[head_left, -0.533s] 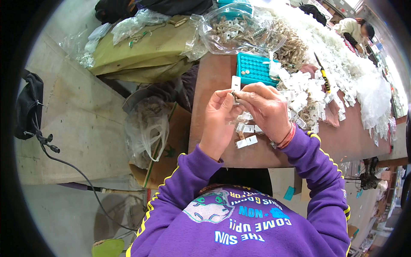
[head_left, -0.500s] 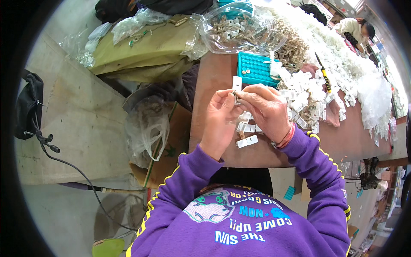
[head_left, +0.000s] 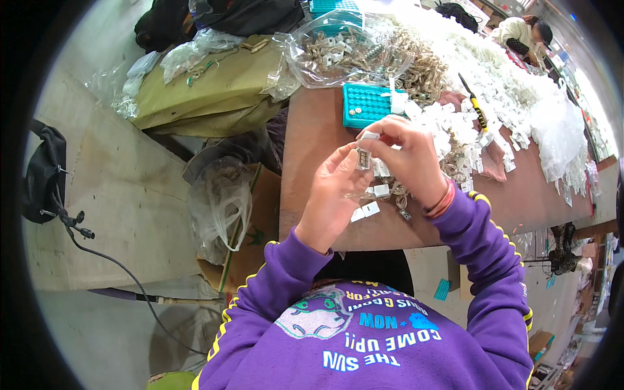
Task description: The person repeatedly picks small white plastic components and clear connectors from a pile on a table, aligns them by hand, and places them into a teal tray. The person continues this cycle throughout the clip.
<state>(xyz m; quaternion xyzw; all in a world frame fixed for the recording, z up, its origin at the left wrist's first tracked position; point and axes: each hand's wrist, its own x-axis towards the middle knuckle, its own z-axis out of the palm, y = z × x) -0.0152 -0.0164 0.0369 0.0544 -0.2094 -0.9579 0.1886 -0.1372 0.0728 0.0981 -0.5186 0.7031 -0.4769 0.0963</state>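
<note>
The small clear piece (head_left: 363, 160) is up over the tabletop (head_left: 311, 146), pinched in your left hand (head_left: 334, 190). Your right hand (head_left: 415, 155) pinches a little white card (head_left: 369, 136) just beside it. A blue-green tray (head_left: 369, 99) lies on the far side.

Small piece (head_left: 363, 160) between left grip (head_left: 333, 192) and right grip (head_left: 416, 156): partly covered, inner detail too fine. Beyond grips, white heap (head_left: 458, 49) seems washed out. Farther, right of grips: a person (head_left: 515, 31), hands too small to tell. Low left of grips: green thing (head_left: 170, 381), cut by lower edge.
</note>
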